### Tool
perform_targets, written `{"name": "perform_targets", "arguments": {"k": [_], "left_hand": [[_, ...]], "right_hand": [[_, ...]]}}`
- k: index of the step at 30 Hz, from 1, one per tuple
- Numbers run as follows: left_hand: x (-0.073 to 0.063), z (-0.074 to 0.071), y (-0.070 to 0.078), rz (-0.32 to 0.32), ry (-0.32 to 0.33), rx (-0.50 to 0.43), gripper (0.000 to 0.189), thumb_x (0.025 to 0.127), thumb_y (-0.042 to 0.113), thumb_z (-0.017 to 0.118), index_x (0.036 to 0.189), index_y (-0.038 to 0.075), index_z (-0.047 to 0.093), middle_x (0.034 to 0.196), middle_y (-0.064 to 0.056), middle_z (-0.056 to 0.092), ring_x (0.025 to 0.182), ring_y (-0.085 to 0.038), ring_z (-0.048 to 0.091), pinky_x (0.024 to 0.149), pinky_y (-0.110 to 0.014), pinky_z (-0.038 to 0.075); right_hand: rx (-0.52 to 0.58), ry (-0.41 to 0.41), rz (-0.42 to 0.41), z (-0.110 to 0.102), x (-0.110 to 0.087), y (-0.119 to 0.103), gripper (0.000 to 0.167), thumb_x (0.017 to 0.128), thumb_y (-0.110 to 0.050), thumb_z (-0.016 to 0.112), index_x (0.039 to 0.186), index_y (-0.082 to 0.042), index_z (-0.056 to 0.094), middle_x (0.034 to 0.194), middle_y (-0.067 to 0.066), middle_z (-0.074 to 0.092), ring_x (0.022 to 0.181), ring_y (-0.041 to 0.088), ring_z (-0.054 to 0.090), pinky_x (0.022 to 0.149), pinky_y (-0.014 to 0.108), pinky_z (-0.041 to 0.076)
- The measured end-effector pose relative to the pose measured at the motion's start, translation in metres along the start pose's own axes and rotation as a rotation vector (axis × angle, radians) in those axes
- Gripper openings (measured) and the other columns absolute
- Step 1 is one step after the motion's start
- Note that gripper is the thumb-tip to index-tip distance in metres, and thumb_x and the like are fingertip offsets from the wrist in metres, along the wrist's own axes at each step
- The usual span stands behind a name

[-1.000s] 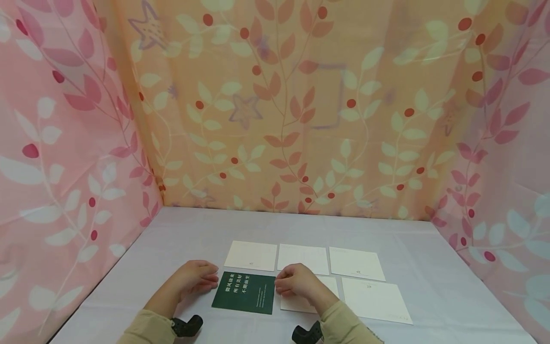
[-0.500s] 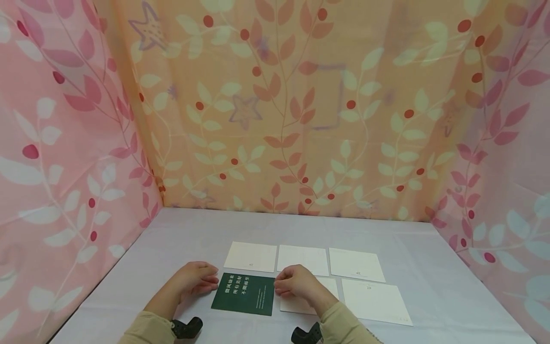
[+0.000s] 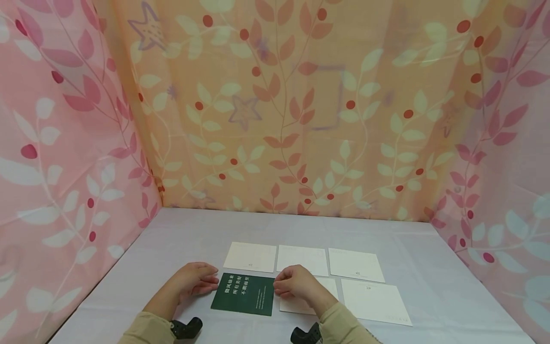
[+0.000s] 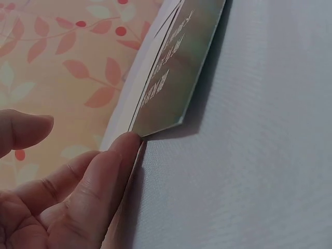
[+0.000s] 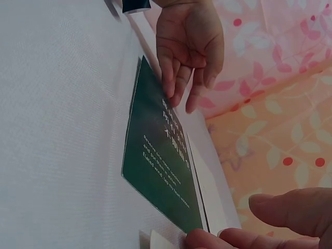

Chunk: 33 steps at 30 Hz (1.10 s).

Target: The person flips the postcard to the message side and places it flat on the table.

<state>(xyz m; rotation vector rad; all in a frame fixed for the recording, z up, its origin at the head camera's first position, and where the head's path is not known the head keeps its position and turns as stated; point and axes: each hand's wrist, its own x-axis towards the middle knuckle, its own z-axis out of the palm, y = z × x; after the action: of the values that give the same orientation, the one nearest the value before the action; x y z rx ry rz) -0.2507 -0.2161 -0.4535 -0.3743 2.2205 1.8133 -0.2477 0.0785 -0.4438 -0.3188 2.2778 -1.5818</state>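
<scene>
A dark green card (image 3: 242, 295) printed with white characters lies flat on the white cloth, between both hands. My left hand (image 3: 195, 279) is at its left edge; in the left wrist view, a fingertip (image 4: 127, 141) touches the card's corner while the thumb (image 4: 28, 129) stays apart. At the opposite edge, my right hand (image 3: 298, 285) has a fingertip (image 5: 199, 237) against the card's corner, its thumb (image 5: 290, 210) held away from the fingers. The right hand hovers over or rests on a white card (image 3: 328, 285), partly hiding it; which one, I cannot tell.
Three white cards, left (image 3: 250, 256), middle (image 3: 302, 259) and right (image 3: 355, 264), form a row behind. A larger white card (image 3: 375, 302) lies at the right. Leaf-patterned curtains (image 3: 275, 105) enclose the white-covered table (image 3: 193, 228) at the back and sides.
</scene>
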Motion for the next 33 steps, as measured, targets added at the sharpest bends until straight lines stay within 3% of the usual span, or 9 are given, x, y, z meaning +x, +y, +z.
{"name": "perform_targets", "arguments": {"k": [7, 15, 29, 33], "left_hand": [[-0.0020, 0.0004, 0.0016, 0.005, -0.008, -0.035, 0.028, 0.087, 0.015, 0.058, 0.105, -0.006, 0.057, 0.084, -0.012, 0.067, 0.071, -0.020, 0.066, 0.065, -0.030, 0.054], [0.0002, 0.0023, 0.0020, -0.007, 0.011, -0.008, 0.027, 0.084, 0.014, 0.062, 0.102, -0.005, 0.059, 0.083, -0.009, 0.067, 0.069, -0.017, 0.064, 0.064, -0.030, 0.054], [-0.0023, 0.0046, -0.0001, 0.071, -0.051, 0.003, 0.026, 0.082, 0.006, 0.065, 0.103, -0.008, 0.063, 0.087, -0.012, 0.068, 0.074, -0.018, 0.064, 0.067, -0.031, 0.054], [-0.0014, 0.0046, -0.0009, 0.068, -0.056, 0.014, 0.025, 0.081, 0.005, 0.065, 0.103, -0.007, 0.063, 0.087, -0.011, 0.068, 0.073, -0.018, 0.064, 0.066, -0.031, 0.054]], "right_hand": [[-0.002, 0.002, 0.013, -0.0001, -0.0007, -0.0007, 0.010, 0.081, -0.008, 0.067, 0.085, 0.001, 0.064, 0.079, 0.008, 0.066, 0.072, 0.017, 0.064, 0.064, 0.031, 0.055], [-0.009, 0.002, 0.004, -0.0001, -0.0001, 0.0009, 0.011, 0.081, -0.008, 0.066, 0.085, 0.002, 0.064, 0.079, 0.008, 0.066, 0.072, 0.017, 0.065, 0.064, 0.031, 0.055], [-0.008, -0.007, 0.006, -0.0010, 0.0012, 0.0013, 0.010, 0.081, -0.008, 0.066, 0.085, 0.001, 0.064, 0.079, 0.007, 0.066, 0.072, 0.016, 0.064, 0.064, 0.031, 0.055], [-0.012, -0.004, 0.005, -0.0007, 0.0008, 0.0007, 0.011, 0.081, -0.008, 0.066, 0.086, 0.002, 0.064, 0.079, 0.008, 0.066, 0.072, 0.016, 0.064, 0.064, 0.031, 0.055]]}}
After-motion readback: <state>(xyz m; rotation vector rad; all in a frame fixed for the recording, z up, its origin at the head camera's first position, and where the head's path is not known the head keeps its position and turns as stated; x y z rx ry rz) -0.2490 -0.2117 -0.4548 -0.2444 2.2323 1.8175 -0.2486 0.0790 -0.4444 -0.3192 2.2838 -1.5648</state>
